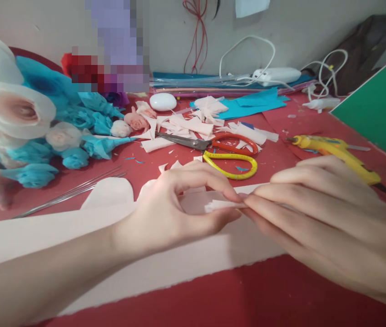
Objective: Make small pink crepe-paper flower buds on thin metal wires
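Between the fingertips of both hands is a small strip of pale pink crepe paper (223, 205), with a fringed end pointing left. My left hand (182, 200) pinches it from the left, thumb below and fingers above. From the right, my right hand (302, 200) pinches the strip's narrow end. Both hands are above a long sheet of pale pink crepe paper (138, 277) lying across the red table (281, 295). Just beyond the left hand lie scissors (196, 143) with one red and one yellow handle.
Blue and white paper flowers (26, 109) crowd the left side. Thin metal wires (73, 193) lie in front of them. Pink paper scraps (193, 125) are scattered behind the scissors. A yellow glue gun (336, 150) lies at right, near a green board (380, 109).
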A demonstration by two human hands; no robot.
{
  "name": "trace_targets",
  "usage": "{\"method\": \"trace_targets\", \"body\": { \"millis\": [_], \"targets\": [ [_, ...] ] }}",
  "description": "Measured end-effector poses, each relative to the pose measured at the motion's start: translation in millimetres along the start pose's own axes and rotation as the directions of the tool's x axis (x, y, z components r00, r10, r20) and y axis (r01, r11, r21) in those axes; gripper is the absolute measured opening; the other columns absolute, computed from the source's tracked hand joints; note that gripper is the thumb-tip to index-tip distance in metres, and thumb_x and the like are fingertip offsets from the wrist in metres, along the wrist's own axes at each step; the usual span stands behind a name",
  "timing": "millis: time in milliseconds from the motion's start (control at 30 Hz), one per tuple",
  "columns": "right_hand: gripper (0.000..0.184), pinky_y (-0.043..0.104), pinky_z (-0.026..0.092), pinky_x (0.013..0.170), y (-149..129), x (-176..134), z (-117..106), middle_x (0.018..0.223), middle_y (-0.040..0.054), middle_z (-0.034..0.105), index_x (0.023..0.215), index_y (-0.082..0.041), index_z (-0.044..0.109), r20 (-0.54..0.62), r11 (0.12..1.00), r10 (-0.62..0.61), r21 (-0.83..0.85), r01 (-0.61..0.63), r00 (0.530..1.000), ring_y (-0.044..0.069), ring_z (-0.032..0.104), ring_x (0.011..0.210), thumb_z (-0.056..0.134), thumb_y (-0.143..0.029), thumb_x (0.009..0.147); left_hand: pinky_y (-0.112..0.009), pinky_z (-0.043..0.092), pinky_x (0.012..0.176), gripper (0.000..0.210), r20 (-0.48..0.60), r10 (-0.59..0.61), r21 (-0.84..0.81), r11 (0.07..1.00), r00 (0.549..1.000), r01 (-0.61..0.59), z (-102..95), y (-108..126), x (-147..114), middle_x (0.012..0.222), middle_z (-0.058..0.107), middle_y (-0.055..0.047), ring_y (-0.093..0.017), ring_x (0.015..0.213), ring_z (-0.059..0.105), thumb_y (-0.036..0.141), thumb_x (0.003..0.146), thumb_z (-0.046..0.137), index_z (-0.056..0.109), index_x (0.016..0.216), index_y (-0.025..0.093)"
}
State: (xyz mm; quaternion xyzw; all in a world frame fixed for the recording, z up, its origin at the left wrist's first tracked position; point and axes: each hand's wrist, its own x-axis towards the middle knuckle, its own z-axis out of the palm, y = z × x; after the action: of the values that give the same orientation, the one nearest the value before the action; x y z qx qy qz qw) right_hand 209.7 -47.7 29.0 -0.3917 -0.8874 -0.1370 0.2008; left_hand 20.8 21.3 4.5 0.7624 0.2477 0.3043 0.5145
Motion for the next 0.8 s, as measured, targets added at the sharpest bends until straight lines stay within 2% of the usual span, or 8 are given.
{"method": "trace_targets", "body": {
  "millis": [233,400,600,800],
  "targets": [
    [0.019,0.030,0.040,0.061,-7.1,6.1,2.7,0.067,0.0004,0.065,0.069,-0.014,0.062,-0.093,0.991,0.120,0.077,-0.113,0.988,0.013,0.055,0.068,0.052,-0.012,0.086,-0.025,0.046,0.079,0.012,0.065,0.014,0.005,1.000,0.998,-0.014,-1.4,-2.6,-2.4,0.085,0.063,0.001,-0.014,0.084,0.058,0.014,0.072,0.064,0.061,0.081,0.020],
    [0.019,0.032,0.040,0.066,-2.0,4.0,0.8,0.074,0.0014,0.065,0.075,-0.014,0.062,-0.024,0.997,0.057,0.061,-0.055,0.998,0.014,0.055,0.071,0.049,-0.014,0.089,-0.021,0.047,0.076,0.018,0.057,0.023,-0.005,1.000,0.998,-0.023,-0.6,-1.6,-2.2,0.086,0.062,0.002,-0.012,0.082,0.058,0.012,0.070,0.066,0.059,0.085,0.019],
    [0.013,0.034,0.037,0.068,2.2,-0.9,0.8,0.080,0.0018,0.066,0.089,-0.015,0.062,0.026,1.000,-0.021,0.011,0.021,0.999,0.015,0.054,0.075,0.049,-0.015,0.090,-0.023,0.048,0.077,0.029,0.031,0.015,-0.065,0.998,0.999,-0.013,1.9,-2.5,-2.1,0.085,0.060,0.002,-0.012,0.082,0.057,0.009,0.068,0.066,0.052,0.090,0.020],
    [0.013,0.034,0.036,0.066,0.0,0.4,4.5,0.077,0.0006,0.065,0.085,-0.015,0.061,-0.030,1.000,0.014,0.016,-0.014,0.999,0.014,0.053,0.073,0.048,-0.011,0.089,-0.015,0.049,0.075,0.028,-0.013,0.029,-0.170,0.985,0.999,-0.031,4.5,-1.3,-2.5,0.083,0.061,0.003,-0.008,0.081,0.060,0.004,0.070,0.064,0.051,0.090,0.019]
  ]
}}
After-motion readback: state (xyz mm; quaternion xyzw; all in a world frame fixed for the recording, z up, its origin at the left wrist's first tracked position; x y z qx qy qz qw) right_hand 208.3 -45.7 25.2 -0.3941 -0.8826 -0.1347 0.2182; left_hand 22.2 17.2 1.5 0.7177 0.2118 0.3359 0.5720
